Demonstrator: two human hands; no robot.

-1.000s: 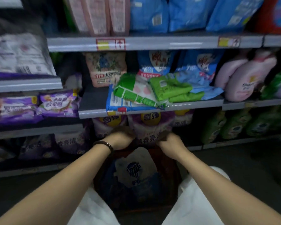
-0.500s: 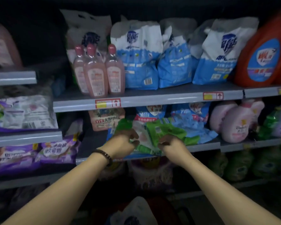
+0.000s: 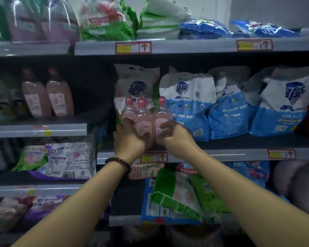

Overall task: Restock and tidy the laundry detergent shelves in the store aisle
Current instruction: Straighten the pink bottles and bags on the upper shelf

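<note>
Both hands have risen from the green packs to the shelf [image 3: 239,155] above. We find the left hand [image 3: 128,138] and right hand [image 3: 175,135] each grasping the pink bottles [image 3: 146,120], apparently squaring them at the front edge.

Grey shelf [image 3: 239,154], pink bottles [image 3: 146,120] (three upright), blue-white detergent bags [image 3: 191,106] beside

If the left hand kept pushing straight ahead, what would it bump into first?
Almost nothing to cross: the left hand already seems to be on the pink bottles. Pushed further back, they would probably meet the white and blue detergent bag standing right behind them, though the depth is hard to judge.
</note>
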